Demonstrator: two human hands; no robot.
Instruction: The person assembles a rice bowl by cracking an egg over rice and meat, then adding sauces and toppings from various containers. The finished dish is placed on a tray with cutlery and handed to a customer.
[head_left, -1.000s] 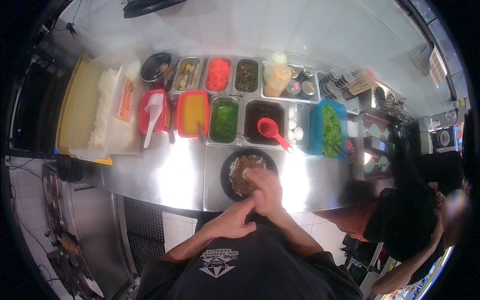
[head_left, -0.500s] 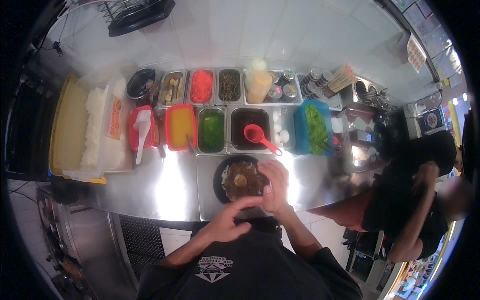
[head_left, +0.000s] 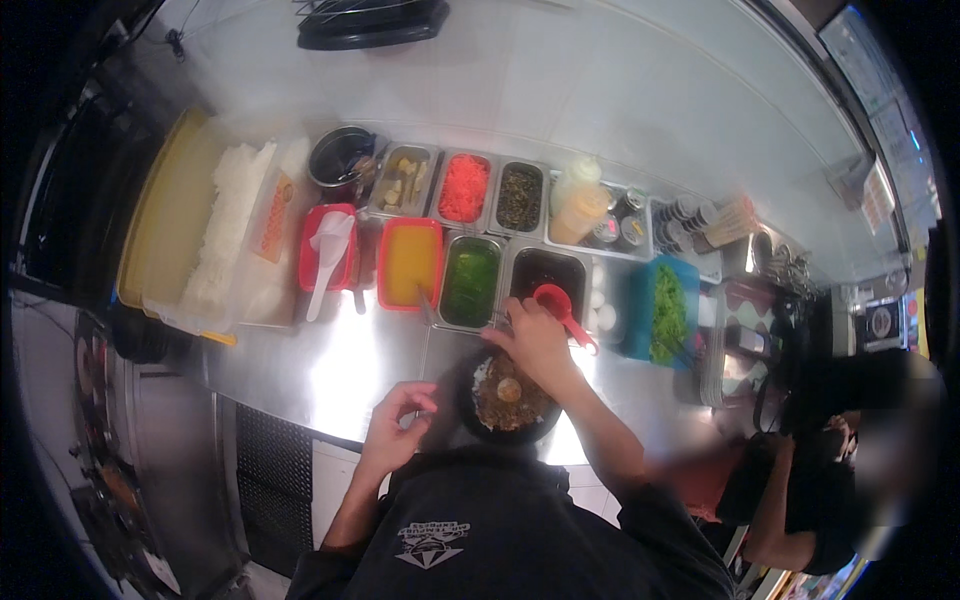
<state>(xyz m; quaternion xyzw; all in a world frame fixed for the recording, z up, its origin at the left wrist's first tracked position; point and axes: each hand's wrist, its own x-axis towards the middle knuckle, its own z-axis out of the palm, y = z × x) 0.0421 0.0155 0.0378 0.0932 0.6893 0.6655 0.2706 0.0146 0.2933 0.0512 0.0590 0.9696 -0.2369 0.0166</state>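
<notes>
A black bowl [head_left: 548, 425] on the steel counter holds white rice under brown sauced food, with a pale round piece in the middle. My right hand [head_left: 535, 342] reaches over the bowl to the near edge of the tub of chopped greens [head_left: 472, 282]. Its thumb and fingers pinch there, close to a thin handle; what they hold is too small to make out. My left hand [head_left: 398, 428] hovers left of the bowl, fingers loosely bent and apart, with nothing in it. A red ladle [head_left: 558, 305] rests in the dark sauce tub [head_left: 550, 268], right beside my right hand.
Left stand a large rice bin [head_left: 240, 240], a red tub with a white paddle [head_left: 330, 255] and a yellow liquid tub [head_left: 410, 265]. Behind are red shreds [head_left: 464, 188] and squeeze bottles [head_left: 580, 210]. Right are eggs [head_left: 603, 310], lettuce [head_left: 668, 315] and another person [head_left: 830, 460].
My hands have parted: the right has moved forward to the greens tub and closed its fingers, the left has drawn back leftward. The view has shifted, and the other person's arm is lower.
</notes>
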